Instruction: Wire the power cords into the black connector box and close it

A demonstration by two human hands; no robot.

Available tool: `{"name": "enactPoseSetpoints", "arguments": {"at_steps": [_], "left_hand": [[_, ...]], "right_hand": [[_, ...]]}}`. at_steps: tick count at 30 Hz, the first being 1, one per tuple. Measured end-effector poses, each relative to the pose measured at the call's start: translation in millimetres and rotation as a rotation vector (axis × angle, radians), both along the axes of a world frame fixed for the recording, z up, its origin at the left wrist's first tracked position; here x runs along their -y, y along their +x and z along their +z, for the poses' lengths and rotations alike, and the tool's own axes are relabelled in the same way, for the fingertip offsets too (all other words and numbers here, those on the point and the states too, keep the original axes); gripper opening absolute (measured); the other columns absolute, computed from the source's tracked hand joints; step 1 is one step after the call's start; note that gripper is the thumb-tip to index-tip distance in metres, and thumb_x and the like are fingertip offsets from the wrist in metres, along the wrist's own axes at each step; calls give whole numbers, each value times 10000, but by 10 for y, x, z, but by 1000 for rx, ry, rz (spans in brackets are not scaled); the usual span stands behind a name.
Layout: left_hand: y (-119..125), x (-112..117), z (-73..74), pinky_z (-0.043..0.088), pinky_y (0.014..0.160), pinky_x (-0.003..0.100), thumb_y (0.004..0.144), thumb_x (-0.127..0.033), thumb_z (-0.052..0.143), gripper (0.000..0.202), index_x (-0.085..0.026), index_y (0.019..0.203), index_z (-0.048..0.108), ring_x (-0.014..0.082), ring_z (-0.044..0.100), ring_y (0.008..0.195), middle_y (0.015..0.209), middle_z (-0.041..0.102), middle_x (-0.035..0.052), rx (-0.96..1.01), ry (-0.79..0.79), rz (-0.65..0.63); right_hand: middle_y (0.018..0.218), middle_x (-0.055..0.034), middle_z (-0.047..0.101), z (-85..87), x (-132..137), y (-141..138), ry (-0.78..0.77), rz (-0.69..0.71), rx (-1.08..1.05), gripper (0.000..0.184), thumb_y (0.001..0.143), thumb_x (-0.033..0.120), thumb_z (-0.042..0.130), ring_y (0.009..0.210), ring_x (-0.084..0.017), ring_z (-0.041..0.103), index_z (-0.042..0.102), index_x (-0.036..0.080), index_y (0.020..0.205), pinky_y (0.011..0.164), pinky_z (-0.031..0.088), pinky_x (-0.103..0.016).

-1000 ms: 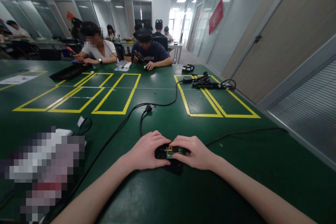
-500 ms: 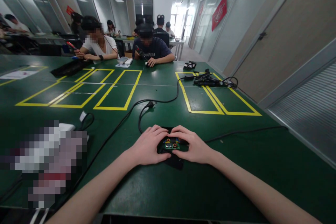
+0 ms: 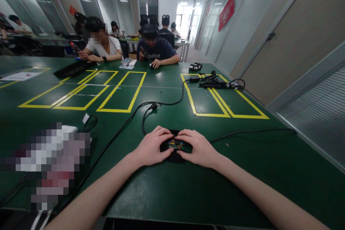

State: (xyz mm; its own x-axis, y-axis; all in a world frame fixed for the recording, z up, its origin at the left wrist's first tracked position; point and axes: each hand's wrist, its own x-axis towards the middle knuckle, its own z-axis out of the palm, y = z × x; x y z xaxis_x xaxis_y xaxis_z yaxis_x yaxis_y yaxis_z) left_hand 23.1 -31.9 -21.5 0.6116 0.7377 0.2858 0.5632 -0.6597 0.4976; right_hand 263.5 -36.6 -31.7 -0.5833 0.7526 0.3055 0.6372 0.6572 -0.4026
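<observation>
In the middle of the green table, a small green circuit board point(image 3: 176, 145) with copper-coloured ring coils sits against a black casing point(image 3: 176, 159). My left hand point(image 3: 153, 147) curls around the left side, fingertips at the far edge and thumb at the near edge. Mirroring it, my right hand point(image 3: 201, 149) grips the right side in the same way. Fingers cover both ends of the board and much of the casing, so how the two fit together is hidden.
A black cable with a plug point(image 3: 154, 106) runs across the table point(image 3: 151, 194). Yellow tape rectangles point(image 3: 114, 110) mark its far half. Black gear with cables point(image 3: 215, 82) lies at the back right; blurred-out items point(image 3: 60, 161) at the left. Two people point(image 3: 159, 48) sit opposite.
The dark piece that stuck out at an angle below my hands now lies squarer beneath the board. Both hands have shifted slightly, with my left thumb higher at the board's near edge.
</observation>
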Motion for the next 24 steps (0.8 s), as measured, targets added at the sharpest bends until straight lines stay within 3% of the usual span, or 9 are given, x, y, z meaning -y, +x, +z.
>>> {"name": "enactPoseSetpoints", "arguments": {"at_steps": [3, 6, 10, 13, 17, 24], "left_hand": [[-43, -31, -7, 574, 965, 376, 926, -247, 666, 259, -222, 1178, 718, 242, 641, 1145, 1209, 675, 84, 41, 3, 30], [-88, -58, 15, 580, 862, 313, 931, -223, 643, 168, -217, 1066, 742, 197, 692, 979, 1127, 668, 57, -1, -43, 62], [-106, -64, 63, 552, 755, 273, 953, -239, 624, 173, -218, 1077, 743, 171, 700, 840, 1042, 700, 29, -108, -58, 75], [-87, -69, 55, 551, 767, 281, 974, -237, 597, 185, -218, 1102, 729, 186, 707, 852, 1013, 723, 29, -162, -26, 113], [-43, -91, 9, 570, 830, 314, 1018, -217, 507, 262, -221, 1208, 687, 210, 726, 922, 1118, 740, 49, -206, -7, 153], [-34, -90, -3, 584, 831, 319, 997, -188, 501, 301, -219, 1227, 693, 218, 734, 914, 1108, 743, 51, -177, -5, 140]], "right_hand": [[1185, -106, 725, -22, -23, 16, -26, -14, -8, 335, 808, 229, 759, 999, -258, 709, 738, 197, 1141, 884, 573, -408], [1172, -91, 719, -20, -35, 35, -44, -7, -37, 335, 796, 210, 751, 1012, -254, 712, 734, 211, 1131, 896, 581, -399], [1168, -94, 711, -26, -24, 7, -48, 4, -84, 319, 802, 180, 730, 1038, -252, 707, 722, 206, 1120, 917, 587, -395], [1178, -110, 708, -50, -37, -25, -23, -9, -99, 300, 836, 183, 707, 1056, -264, 703, 716, 197, 1135, 929, 594, -416], [1213, -130, 702, -87, -97, -17, 9, -20, -96, 301, 894, 190, 661, 1085, -282, 691, 706, 194, 1192, 949, 595, -468], [1222, -126, 708, -114, -136, 2, -6, 0, -151, 330, 896, 193, 674, 1124, -288, 672, 710, 209, 1224, 988, 586, -501]]}}
